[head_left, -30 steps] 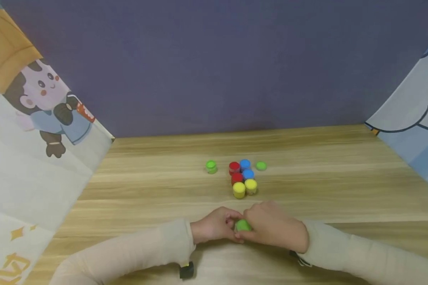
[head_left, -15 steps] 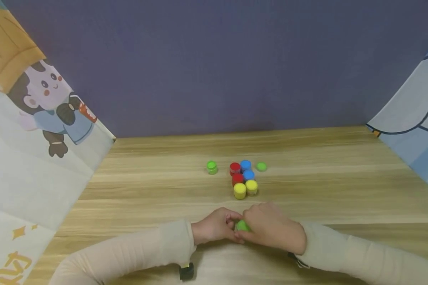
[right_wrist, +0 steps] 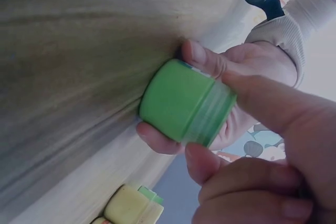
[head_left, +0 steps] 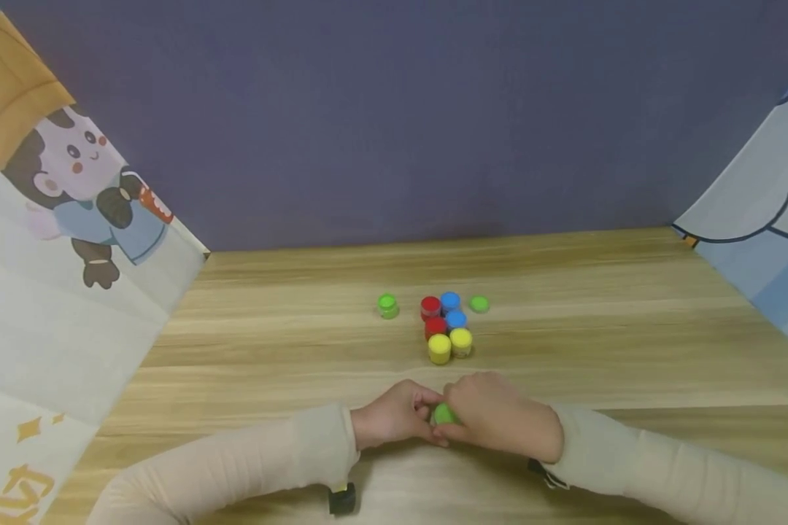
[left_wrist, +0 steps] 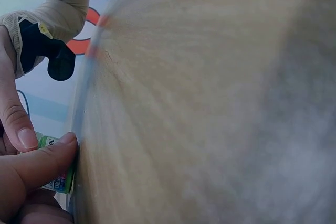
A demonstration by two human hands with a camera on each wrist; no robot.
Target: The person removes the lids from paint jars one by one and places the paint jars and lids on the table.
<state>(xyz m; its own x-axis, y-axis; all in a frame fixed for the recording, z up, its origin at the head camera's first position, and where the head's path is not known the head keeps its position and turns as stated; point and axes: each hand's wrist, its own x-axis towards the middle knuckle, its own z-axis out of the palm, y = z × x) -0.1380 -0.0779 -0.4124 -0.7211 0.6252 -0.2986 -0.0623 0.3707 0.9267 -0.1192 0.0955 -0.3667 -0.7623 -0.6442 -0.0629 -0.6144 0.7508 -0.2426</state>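
Near the table's front edge, both hands hold one small green jar (head_left: 443, 415). In the right wrist view its green body and translucent-edged lid (right_wrist: 223, 111) lie tilted. My left hand (head_left: 400, 414) grips the body between thumb and fingers. My right hand (head_left: 502, 415) pinches the lid end with thumb and index finger, its other fingers curled. In the left wrist view, the left thumb (left_wrist: 52, 156) presses the jar's printed label, and a right-hand finger (left_wrist: 16, 114) touches the jar. Much of the jar is hidden by the hands.
Beyond the hands, two yellow jars (head_left: 440, 349), two red jars (head_left: 435, 328) and two blue jars (head_left: 456, 320) stand clustered. A green jar (head_left: 387, 306) stands to their left, and a flat green lid (head_left: 479, 304) lies to their right. A dark panel (head_left: 433, 131) rises behind the table.
The head view shifts slightly. My right wrist edges a little to the left, while both hands keep their hold on the green jar.
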